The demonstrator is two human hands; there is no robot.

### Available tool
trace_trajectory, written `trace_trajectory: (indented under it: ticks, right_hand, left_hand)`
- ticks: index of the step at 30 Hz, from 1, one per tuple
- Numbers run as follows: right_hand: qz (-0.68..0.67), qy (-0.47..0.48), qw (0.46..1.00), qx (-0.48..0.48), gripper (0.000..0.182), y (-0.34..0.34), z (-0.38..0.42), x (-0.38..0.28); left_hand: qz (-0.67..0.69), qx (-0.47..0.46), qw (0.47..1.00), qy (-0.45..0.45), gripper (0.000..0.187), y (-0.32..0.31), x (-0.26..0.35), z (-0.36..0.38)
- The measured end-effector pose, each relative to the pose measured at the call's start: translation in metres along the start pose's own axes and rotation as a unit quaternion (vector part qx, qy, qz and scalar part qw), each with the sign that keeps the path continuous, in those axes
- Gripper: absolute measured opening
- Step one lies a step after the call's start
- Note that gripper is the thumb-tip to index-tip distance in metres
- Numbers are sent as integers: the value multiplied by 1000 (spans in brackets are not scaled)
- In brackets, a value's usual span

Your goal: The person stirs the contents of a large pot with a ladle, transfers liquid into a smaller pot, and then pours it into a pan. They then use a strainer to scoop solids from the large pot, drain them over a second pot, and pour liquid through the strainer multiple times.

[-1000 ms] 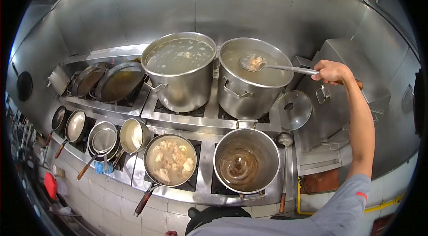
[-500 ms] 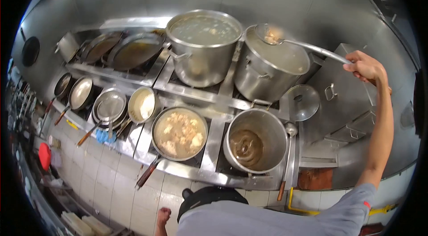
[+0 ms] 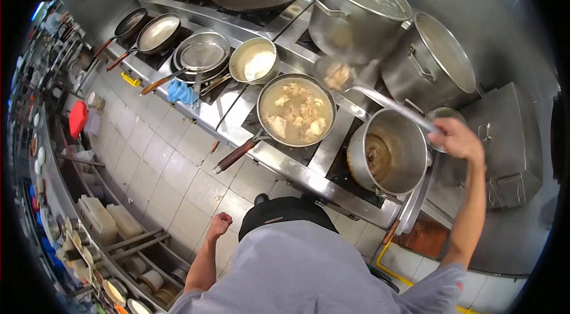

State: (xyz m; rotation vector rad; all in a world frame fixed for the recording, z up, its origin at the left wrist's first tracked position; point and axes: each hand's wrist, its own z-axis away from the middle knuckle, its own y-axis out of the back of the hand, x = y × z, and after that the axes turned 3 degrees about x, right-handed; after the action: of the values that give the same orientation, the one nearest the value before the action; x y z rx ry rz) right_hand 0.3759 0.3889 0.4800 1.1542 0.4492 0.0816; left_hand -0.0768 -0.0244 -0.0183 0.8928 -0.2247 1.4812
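Note:
My right hand [image 3: 457, 140] is closed round the metal handle of a long-handled skimmer [image 3: 392, 103]. Its bowl, blurred by motion, carries pale brown chunks of food [image 3: 337, 75] and is just beyond the right rim of a frying pan [image 3: 261, 113]. That pan holds cloudy liquid with similar chunks [image 3: 297, 113] in it. Below the skimmer handle stands a deep pot [image 3: 409, 162] with a little brown liquid at its bottom. My left hand [image 3: 220, 225] is a fist beside my body over the floor, nothing visible in it.
Two tall stockpots [image 3: 350, 32] [image 3: 424, 59] stand at the back of the stove. A small pot [image 3: 261, 76] with white contents, strainers [image 3: 205, 53] and pans line the left. A blue cloth [image 3: 181, 93] hangs at the front edge. Shelves [image 3: 136, 240] run along the lower left.
My right hand has brought the loaded skimmer from above the right stockpot down and toward the frying pan. The view has turned, and my left hand remains a fist.

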Motion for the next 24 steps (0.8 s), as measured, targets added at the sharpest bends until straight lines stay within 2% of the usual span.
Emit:
trace_trajectory:
  ticks: [1,3,6,8,12,17,21,24]
  right_hand:
    - [-23,32,999,-2,20,-24,-8,1]
    - [26,63,998,-6,28,-62,-22,-12]
    - [62,61,996,-13,28,-111,-38,-36]
    - [73,55,996,-3,28,-140,-41,-54]
    - [152,31,985,76,24,-181,-40,-75]
    - [168,-4,973,156,25,-194,-37,-85]
    - [169,-22,975,143,25,-187,-38,-86]
    - [183,-11,972,147,24,-192,-40,-86]
  left_hand:
    - [-33,-9,999,-34,11,2,7,4]
    - [-14,-15,998,-52,12,8,29,14]
    - [7,-21,997,-75,14,4,42,16]
    - [20,-16,995,-95,15,3,31,11]
    - [-17,-8,997,-75,15,5,-2,11]
    - [-66,-10,998,-17,17,17,-51,27]
    - [-57,-16,998,32,16,19,-102,15]
    - [-40,-14,998,37,14,21,-114,4]
